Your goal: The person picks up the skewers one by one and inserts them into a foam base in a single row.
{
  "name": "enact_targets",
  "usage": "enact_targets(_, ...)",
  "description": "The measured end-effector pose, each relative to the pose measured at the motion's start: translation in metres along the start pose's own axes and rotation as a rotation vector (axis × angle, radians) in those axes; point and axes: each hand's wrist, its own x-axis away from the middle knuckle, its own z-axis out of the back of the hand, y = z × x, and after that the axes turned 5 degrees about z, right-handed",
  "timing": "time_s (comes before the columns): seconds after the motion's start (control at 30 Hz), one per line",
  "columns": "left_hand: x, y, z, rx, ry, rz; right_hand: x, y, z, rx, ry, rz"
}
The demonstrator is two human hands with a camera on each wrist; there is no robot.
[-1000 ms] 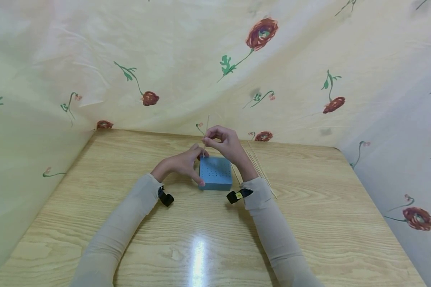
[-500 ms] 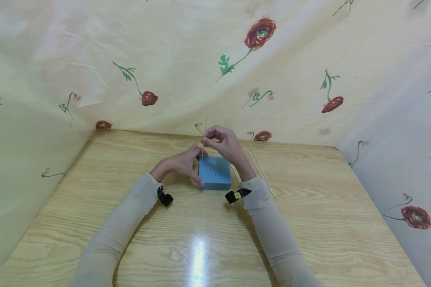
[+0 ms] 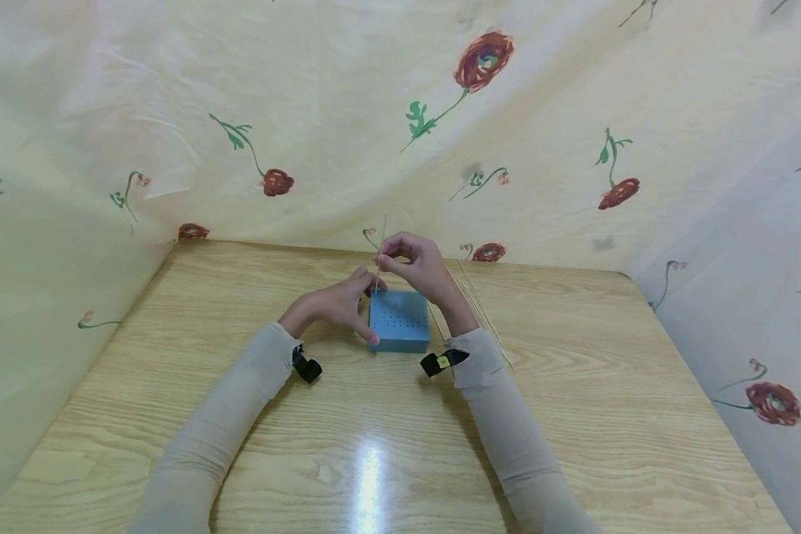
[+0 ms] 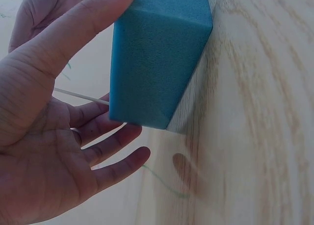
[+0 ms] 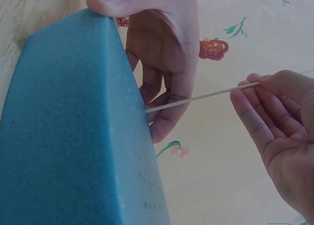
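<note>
A blue foam block, its top dotted with rows of small holes, sits on the table. My left hand holds it by the left side, thumb at the near edge and fingers round the back; the left wrist view shows the fingertips against the block's far end. Between thumb and fingertips, my right hand pinches a thin wooden skewer, nearly upright. Its lower end meets the block's top near the back left corner. How deep it goes in, I cannot tell.
Several loose skewers lie on the wooden table right of the block, partly behind the right forearm. A flowered cloth hangs along the back and sides. Each wrist wears a black strap.
The view shifts very slightly. Both hands keep their places, and the skewer's upper end tilts only a little; otherwise nothing visibly differs.
</note>
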Motion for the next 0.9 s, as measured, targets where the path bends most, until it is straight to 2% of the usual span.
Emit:
enact_targets(0.6,0.000,-0.002,-0.001,0.002,-0.002,0.004,0.002,-0.008,0.006,0.060,-0.036,0.002)
enact_targets(0.77,0.000,-0.002,-0.001,-0.005,-0.001,0.005,0.003,-0.015,0.015,0.088,-0.048,0.014)
enact_targets(0.9,0.000,0.000,0.000,-0.011,0.002,0.012,0.005,-0.021,0.026,0.120,-0.036,-0.005)
